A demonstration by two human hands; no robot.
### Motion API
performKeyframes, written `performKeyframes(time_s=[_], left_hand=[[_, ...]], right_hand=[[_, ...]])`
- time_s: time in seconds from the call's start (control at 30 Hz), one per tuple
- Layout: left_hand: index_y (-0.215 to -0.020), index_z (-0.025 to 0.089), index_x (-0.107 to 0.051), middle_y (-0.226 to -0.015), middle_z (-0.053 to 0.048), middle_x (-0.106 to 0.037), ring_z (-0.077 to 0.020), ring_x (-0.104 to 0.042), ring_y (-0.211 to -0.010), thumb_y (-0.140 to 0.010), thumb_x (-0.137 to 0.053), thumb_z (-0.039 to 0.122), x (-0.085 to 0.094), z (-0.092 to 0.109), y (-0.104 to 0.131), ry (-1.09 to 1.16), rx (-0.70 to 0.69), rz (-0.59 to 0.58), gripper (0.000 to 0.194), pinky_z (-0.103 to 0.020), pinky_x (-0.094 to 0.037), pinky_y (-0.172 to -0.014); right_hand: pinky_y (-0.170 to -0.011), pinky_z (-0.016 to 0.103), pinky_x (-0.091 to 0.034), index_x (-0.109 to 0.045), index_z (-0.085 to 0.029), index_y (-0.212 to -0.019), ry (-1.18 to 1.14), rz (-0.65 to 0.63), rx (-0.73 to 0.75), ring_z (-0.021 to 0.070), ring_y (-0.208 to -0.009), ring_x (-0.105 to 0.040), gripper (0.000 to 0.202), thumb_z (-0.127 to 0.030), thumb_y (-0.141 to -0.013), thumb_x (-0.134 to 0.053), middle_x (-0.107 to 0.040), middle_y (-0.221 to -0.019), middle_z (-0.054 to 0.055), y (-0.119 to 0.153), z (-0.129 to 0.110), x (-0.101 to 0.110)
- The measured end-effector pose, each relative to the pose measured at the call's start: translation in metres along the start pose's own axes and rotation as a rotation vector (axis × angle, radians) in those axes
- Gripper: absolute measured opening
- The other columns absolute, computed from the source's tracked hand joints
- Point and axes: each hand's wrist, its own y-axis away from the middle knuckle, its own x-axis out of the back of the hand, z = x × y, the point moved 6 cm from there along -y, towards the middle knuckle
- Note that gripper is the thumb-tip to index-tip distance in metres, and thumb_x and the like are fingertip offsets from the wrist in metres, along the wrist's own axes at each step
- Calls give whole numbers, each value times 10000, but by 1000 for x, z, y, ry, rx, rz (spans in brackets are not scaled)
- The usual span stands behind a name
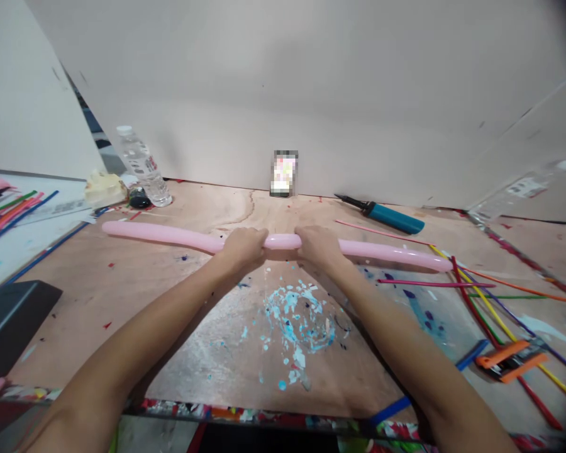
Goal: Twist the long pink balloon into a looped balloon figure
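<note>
A long, inflated pink modelling balloon stretches sideways above the wooden table. My left hand is closed around it left of its middle. Just to the right, my right hand also wraps around it, leaving a short stretch of balloon between the two fists. One rounded end reaches far left; the other tapers off near several thin uninflated balloons at the right. My fingertips are mostly hidden behind the balloon and my hands.
A phone with a blurred screen leans on the back wall. A teal hand pump lies behind the balloon. Water bottles stand left and right. An orange-and-black tool lies front right; a dark box sits front left. Blue paint flecks mark the tabletop.
</note>
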Motion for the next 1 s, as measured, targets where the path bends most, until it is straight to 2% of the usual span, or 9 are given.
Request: performKeyframes(time_s=[0.1, 0.23, 0.33, 0.4, 0.5, 0.6, 0.77, 0.87, 1.0], left_hand=[[-1082, 192, -607, -990, -113, -701, -273, -663, -929, -835, -515, 264, 1, 4, 0, 29, -62, -15, 273, -342, -457, -763], [-1017, 182, -638, -976, -140, -694, -299, -659, -912, -857, -493, 373, 5, -5, 2, -13, 59, 13, 288, -367, -461, -766], [-1017, 193, -636, -964, -121, -700, -286, -663, -888, -813, -536, 341, 2, 0, 2, 15, -27, -29, 271, -353, -459, -748], [-1024, 188, -627, -970, -123, -699, -285, -662, -889, -823, -521, 344, 3, -1, 2, 19, -31, -8, 276, -352, -457, -742], [-977, 181, -629, -932, -133, -692, -295, -658, -864, -858, -470, 401, 9, -9, 3, -8, 58, 51, 297, -361, -454, -715], [-968, 194, -630, -918, -113, -694, -277, -658, -842, -845, -489, 380, 11, -10, 7, 1, 29, 23, 264, -346, -448, -705], [-966, 194, -624, -927, -116, -696, -277, -654, -845, -838, -499, 477, 24, -22, 12, -14, 86, 55, 335, -339, -443, -703], [-969, 202, -622, -939, -111, -700, -289, -656, -864, -834, -505, 485, 30, -27, 11, -24, 85, 76, 334, -350, -446, -716], [-977, 206, -623, -920, -117, -702, -317, -660, -879, -774, -556, 556, 32, -39, 4, -36, 119, 42, 411, -363, -453, -717]], right_hand=[[-722, 313, -378, -615, -191, -994, -9, 30, 69, 261, -928, -631, 241, -198, -758, -568, -705, -985, 101, 0, -2, 3], [-731, 311, -367, -624, -178, -973, 5, 50, -19, 255, -917, -620, 202, -198, -791, -540, -702, -982, 114, -2, 16, 2], [-745, 311, -356, -626, -177, -971, 13, 95, 30, 257, -930, -607, 211, -199, -771, -560, -696, -973, 107, -3, 25, 2], [-723, 310, -343, -629, -176, -957, 28, 137, 10, 258, -914, -601, 204, -199, -769, -553, -691, -955, 108, -4, 35, 3], [-700, 308, -325, -636, -168, -933, 39, 180, -36, 259, -887, -589, 198, -191, -759, -544, -684, -928, 113, -3, 47, 5], [-721, 310, -324, -638, -170, -936, 15, 231, -3, 252, -893, -575, 228, -149, -737, -530, -681, -937, 105, -1, 54, 10], [-737, 314, -336, -643, -167, -926, 20, 341, -32, 259, -908, -559, 209, -160, -778, -494, -668, -935, 114, 3, 76, 18], [-775, 322, -335, -641, -162, -944, 30, 379, -40, 269, -934, -550, 223, -151, -783, -487, -665, -952, 121, 3, 86, 19], [-788, 333, -323, -636, -158, -945, 50, 407, -85, 271, -908, -542, 208, -173, -798, -489, -659, -928, 123, 2, 99, 19]])
